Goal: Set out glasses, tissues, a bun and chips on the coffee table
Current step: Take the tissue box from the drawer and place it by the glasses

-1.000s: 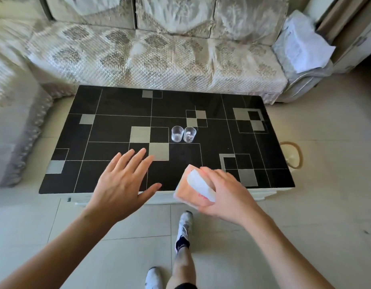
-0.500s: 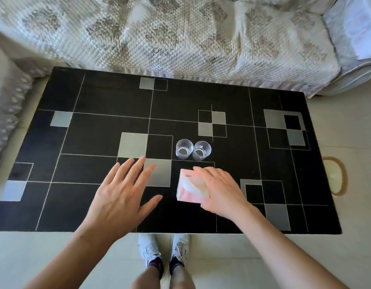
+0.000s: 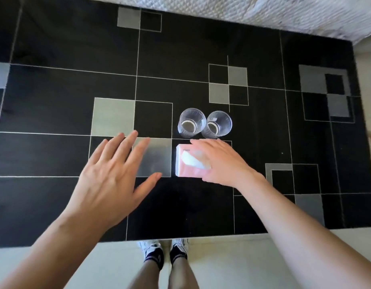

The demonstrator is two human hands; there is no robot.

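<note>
We see the tissue pack lying flat on the black tabletop, a small soft rectangular packet in pale pink wrapping with a white oval patch across its top, where the tissue shows. Our right hand rests over its right half, the fingers laid across the top and far edge and the thumb at the near right corner, so the hand is closed around the pack; whether the grip is firm or only a light touch we cannot tell. Just beyond those fingers stand two clear glasses, the left glass and the right glass, upright, side by side and touching or nearly so, each showing a dark ring at its base through the transparent wall. The near edge of the glasses sits close to the fingertips, and we cannot tell if there is contact. Our left hand hovers to the left of the pack, palm down, its fingers spread wide and holding nothing, the thumb pointing toward the pack but apart from it. Beneath those fingers lies a grey square of the tabletop's pattern of thin white lines and grey blocks. At the far edge a quilted sofa borders the tabletop.
</note>
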